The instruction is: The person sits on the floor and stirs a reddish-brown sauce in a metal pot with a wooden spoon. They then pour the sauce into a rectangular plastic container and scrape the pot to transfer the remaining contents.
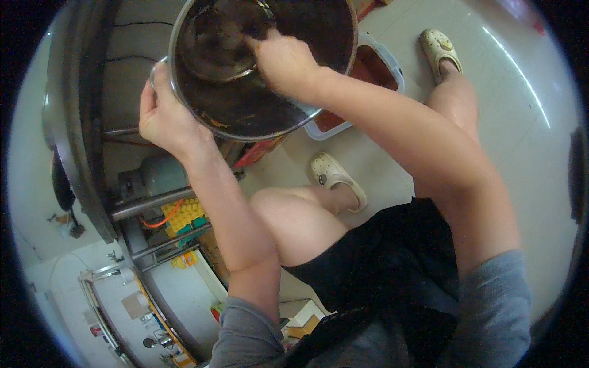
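Note:
A large metal pot point(294, 122) with a dark inside fills the top middle of the view. My left hand point(168, 115) grips its loop handle at the rim. Reaching into the pot, my right hand point(285, 62) is closed on a round metal utensil point(234, 76), whose curved rim shows; its exact kind is too dark and blurred to tell. Dark residue and a small orange-brown scrap lie on the pot's inner wall. Behind and below the pot stands a clear plastic tub point(398, 76) on the floor, holding a reddish-brown substance.
A dark-edged counter on a metal frame point(156, 202) runs along the left. Under it are a grey-green gas cylinder point(161, 175), an orange hose and yellow textured material point(186, 214). A wall shelf with utensils is at lower left. My feet in pale clogs point(338, 177) stand on the tiled floor.

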Available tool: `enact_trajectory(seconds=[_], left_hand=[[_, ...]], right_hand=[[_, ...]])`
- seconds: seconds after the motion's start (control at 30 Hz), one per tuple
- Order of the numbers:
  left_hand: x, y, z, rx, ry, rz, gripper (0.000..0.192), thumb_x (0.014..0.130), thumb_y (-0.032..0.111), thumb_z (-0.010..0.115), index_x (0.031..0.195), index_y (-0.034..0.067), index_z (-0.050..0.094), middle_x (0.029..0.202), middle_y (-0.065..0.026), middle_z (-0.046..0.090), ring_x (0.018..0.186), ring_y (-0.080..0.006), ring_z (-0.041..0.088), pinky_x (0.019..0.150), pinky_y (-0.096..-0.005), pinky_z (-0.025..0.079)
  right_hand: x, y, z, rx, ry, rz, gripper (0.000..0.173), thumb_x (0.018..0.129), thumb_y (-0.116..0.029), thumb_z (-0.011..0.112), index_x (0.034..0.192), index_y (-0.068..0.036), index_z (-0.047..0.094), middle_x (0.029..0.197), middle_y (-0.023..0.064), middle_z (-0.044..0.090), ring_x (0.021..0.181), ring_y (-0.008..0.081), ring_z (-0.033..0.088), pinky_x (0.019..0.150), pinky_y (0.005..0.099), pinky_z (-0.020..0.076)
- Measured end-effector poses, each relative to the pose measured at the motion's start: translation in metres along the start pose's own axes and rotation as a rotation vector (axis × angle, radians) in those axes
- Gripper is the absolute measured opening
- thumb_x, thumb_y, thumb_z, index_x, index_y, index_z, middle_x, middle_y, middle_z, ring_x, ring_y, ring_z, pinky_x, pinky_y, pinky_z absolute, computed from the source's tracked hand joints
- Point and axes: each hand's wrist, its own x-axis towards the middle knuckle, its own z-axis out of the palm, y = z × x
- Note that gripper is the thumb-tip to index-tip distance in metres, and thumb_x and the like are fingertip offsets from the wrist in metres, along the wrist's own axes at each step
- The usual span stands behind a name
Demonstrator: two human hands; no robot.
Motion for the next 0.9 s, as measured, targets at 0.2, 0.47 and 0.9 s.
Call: enact_trajectory(seconds=[0.2, 0.47, 0.9], left_hand=[[-0.007, -0.001, -0.012, -0.031, 0.095, -0.055, 0.016, 0.085, 0.009, 0.061, 0.091, -0.006, 0.062, 0.085, -0.0109, 0.065, 0.070, -0.0155, 0.062, 0.063, -0.0270, 0.053], [-0.022, -0.006, -0.022, -0.012, 0.131, -0.024, 0.015, 0.084, 0.008, 0.062, 0.091, -0.006, 0.063, 0.083, -0.0118, 0.066, 0.069, -0.0158, 0.063, 0.062, -0.0267, 0.053], [-0.007, -0.021, -0.041, -0.078, 0.184, -0.062, 0.016, 0.083, 0.007, 0.063, 0.090, -0.007, 0.063, 0.082, -0.0118, 0.066, 0.068, -0.0144, 0.062, 0.061, -0.0247, 0.051]], right_hand=[[-0.019, -0.023, -0.034, -0.043, -0.388, -0.109, 0.012, 0.069, -0.007, 0.059, 0.073, 0.003, 0.065, 0.085, 0.0209, 0.062, 0.074, 0.0346, 0.063, 0.063, 0.0405, 0.0531], [-0.002, -0.014, -0.011, -0.109, 0.008, -0.272, 0.054, 0.069, -0.005, 0.059, 0.122, -0.016, 0.054, 0.085, 0.0172, 0.056, 0.069, 0.0327, 0.062, 0.058, 0.0404, 0.0518], [-0.019, -0.013, -0.005, -0.278, -0.227, -0.269, 0.046, 0.075, -0.007, 0.051, 0.120, -0.013, 0.054, 0.086, 0.0188, 0.058, 0.070, 0.0341, 0.061, 0.060, 0.0403, 0.0515]])
